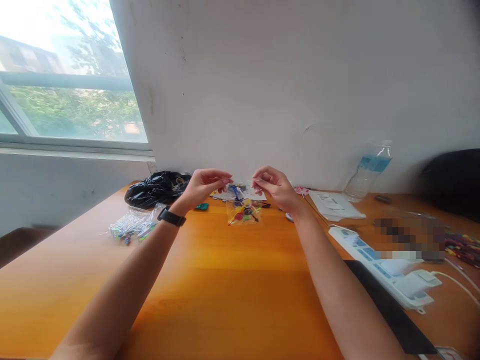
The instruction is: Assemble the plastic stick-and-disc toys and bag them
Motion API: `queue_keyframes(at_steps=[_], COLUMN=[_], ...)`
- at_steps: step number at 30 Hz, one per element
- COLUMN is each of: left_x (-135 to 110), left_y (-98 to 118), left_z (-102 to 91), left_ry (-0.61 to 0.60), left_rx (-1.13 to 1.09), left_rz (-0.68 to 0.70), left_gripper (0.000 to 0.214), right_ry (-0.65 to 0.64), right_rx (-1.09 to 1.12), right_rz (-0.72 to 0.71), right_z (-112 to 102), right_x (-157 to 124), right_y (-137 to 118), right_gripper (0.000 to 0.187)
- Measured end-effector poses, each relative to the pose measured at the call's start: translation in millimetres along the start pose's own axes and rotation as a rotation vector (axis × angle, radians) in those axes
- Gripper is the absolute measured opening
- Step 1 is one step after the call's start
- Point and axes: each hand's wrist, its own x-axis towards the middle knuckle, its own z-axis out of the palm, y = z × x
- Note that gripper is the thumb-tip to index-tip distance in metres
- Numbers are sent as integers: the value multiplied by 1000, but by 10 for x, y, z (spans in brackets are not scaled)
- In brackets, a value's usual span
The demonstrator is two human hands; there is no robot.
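Between my two hands hangs a small clear plastic bag (245, 214) holding several small coloured pieces: yellow, red, blue, green and black. What the pieces are is too small to tell. With thumb and fingers pinched, my left hand (210, 186) grips the bag's upper left corner; a black band is on that wrist. Opposite it, my right hand (275, 187) pinches the upper right corner. Both hands are raised above the far part of the wooden table (232, 290). The bag's top edge is see-through and hard to make out.
Left of my hands lie a black plastic bag (153, 189) and a clear bag of thin white and coloured pieces (131, 225). To the right are a white paper (335, 205), a water bottle (367, 175), and a power strip (378, 265) with plugs and cables.
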Motion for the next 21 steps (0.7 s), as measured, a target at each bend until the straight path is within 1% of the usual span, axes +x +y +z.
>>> queue_keyframes(at_steps=[2,4,7,10,11,13,15,16,19,21], left_x=[-9,-14,-9,-2,0,-1,-6,-10,-21,-25], left_y=[52,85,101,101,104,114,128,137,166,191], left_z=[29,70,124,141,140,133,129,129,126,114], left_ry=[27,57,112,154,153,134,104,90,64,47], left_rx=[45,88,123,130,133,149,168,173,157,119], left_rz=[-13,2,41,43,38,37,44,49,39,10], left_gripper=[31,32,30,29,28,26,24,23,20,21], right_ry=[17,31,39,49,57,79,77,60,6,19], right_rx=[21,47,67,63,56,11,-87,-142,-248,-253], right_rz=[13,32,42,27,25,38,64,71,52,39], right_z=[3,10,21,37,46,76,117,136,172,170], right_x=[2,10,17,16,15,13,13,12,6,1], right_y=[-10,-8,-1,-10,-18,-41,-67,-78,-102,-109], right_gripper=[22,21,15,15,17,28,40,43,40,39])
